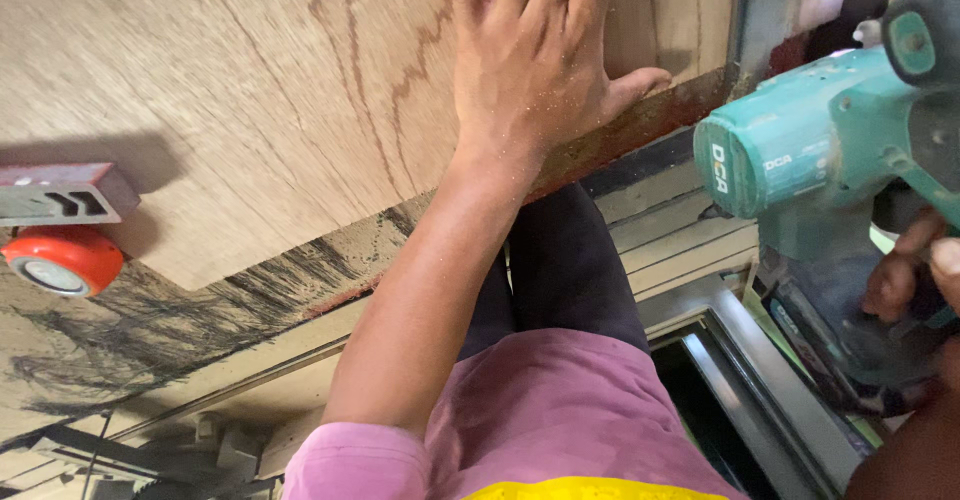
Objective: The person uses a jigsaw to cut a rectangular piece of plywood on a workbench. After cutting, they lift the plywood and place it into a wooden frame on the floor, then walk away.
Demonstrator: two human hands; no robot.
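**Plywood sheet under one flat palm**

Plywood sheet (250, 90) fills the upper left, its reddish edge facing the person. One left hand (535, 55) lies spread flat on it, gripping nothing. One right hand (915, 270) wraps the grip of a teal power tool (810, 150) (white label patch on its round housing). One orange caster (60, 258) sits beneath a grey bracket (62, 192).

Plywood sheet (250, 90): matt, grained wood. Power tool (800, 150): teal plastic, slight sheen. Wheel (62, 260): glossy orange plastic.
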